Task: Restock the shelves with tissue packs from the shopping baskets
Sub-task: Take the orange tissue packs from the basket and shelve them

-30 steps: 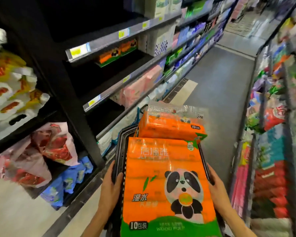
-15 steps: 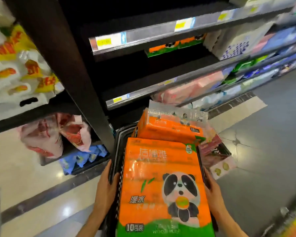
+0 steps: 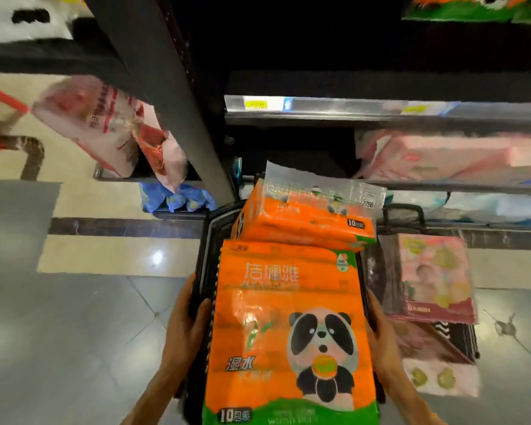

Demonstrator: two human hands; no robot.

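A black shopping basket (image 3: 207,240) is held in front of me, facing the dark shelves. My left hand (image 3: 186,326) grips its left rim and my right hand (image 3: 380,335) grips its right rim. On top lies a large orange tissue pack with a panda (image 3: 285,326). Behind it rests a second orange tissue pack (image 3: 301,222), its clear top flap sticking up. A second black basket (image 3: 402,211) stands on the floor to the right, holding a pink pack (image 3: 432,277). More orange packs (image 3: 472,7) sit on an upper shelf at top right.
A black shelf upright (image 3: 166,87) rises at centre left. The shelf rail with price tags (image 3: 334,105) crosses the middle, with pink packs (image 3: 442,154) below it. Pink and red packs (image 3: 105,124) and blue packs (image 3: 175,197) fill the end shelf on the left. Grey tiled floor (image 3: 74,332) lies left.
The view has swung from looking down the aisle to facing the shelves and tilted down. Both hands keep holding the basket. The second basket on the floor has come into view.
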